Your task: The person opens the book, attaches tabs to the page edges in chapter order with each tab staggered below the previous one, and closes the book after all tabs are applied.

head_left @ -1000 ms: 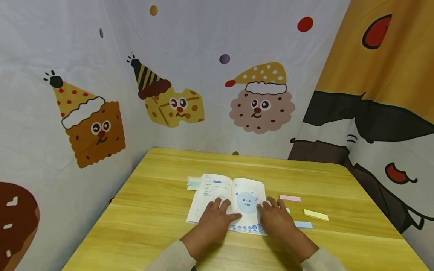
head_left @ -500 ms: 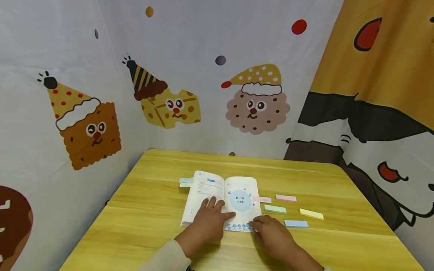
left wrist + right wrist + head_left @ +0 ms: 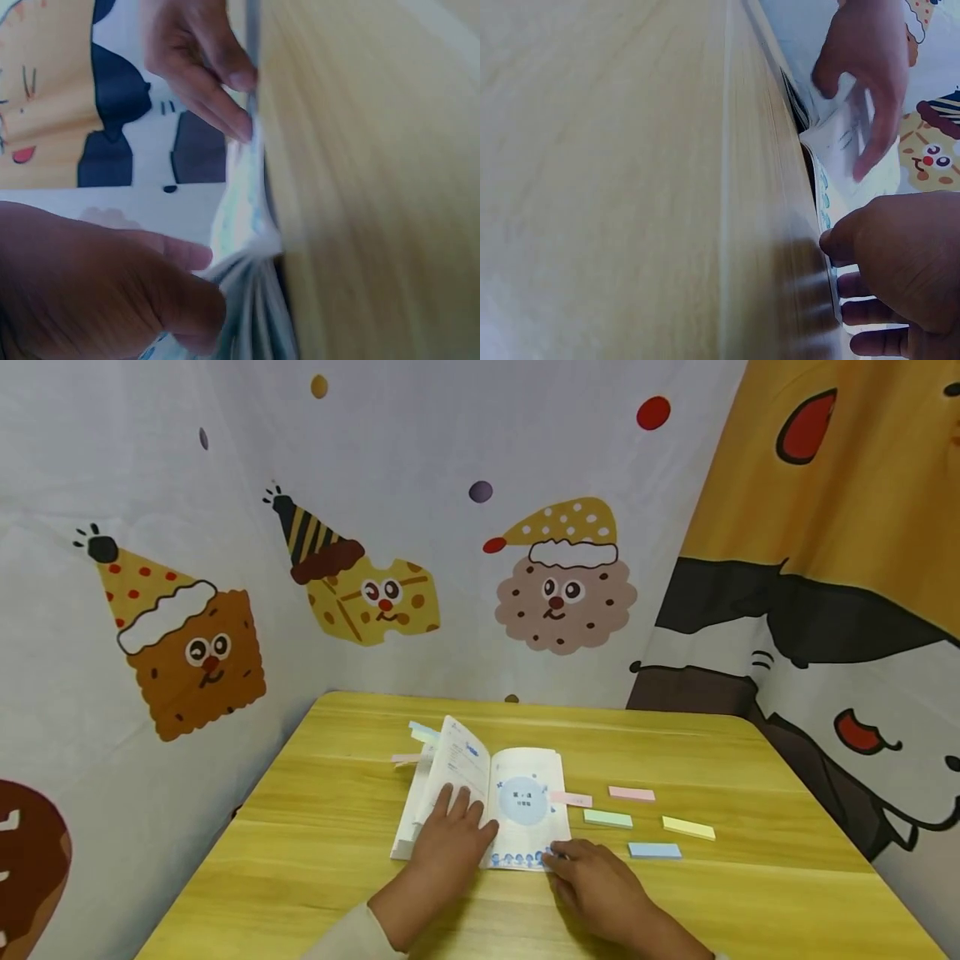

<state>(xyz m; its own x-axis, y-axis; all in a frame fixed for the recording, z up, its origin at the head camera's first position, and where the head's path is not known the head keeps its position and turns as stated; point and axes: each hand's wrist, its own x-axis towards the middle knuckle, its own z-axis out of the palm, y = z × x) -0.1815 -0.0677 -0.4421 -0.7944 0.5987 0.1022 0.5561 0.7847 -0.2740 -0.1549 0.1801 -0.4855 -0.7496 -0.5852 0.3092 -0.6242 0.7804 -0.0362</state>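
Note:
An open book lies on the wooden table, its right page flat and some left leaves tilted up. My left hand rests with extended fingers on these raised leaves. In the left wrist view, fanned pages show beside its thumb. My right hand touches the book's lower right corner with its fingertips. Whether the thumb goes under the page is hidden. A pink sticky tab juts from the right page's edge. Blue and green tabs stick out of the raised leaves.
Right of the book lie loose sticky-note strips: pink, green, yellow and blue. A pale tab juts from the book's lower left pages. A cartoon-printed curtain hangs behind the table.
Left leaves that lay flatter have lifted toward the spine under my left hand. My right hand has moved from the right page's edge down to the lower corner, uncovering the pink tab.

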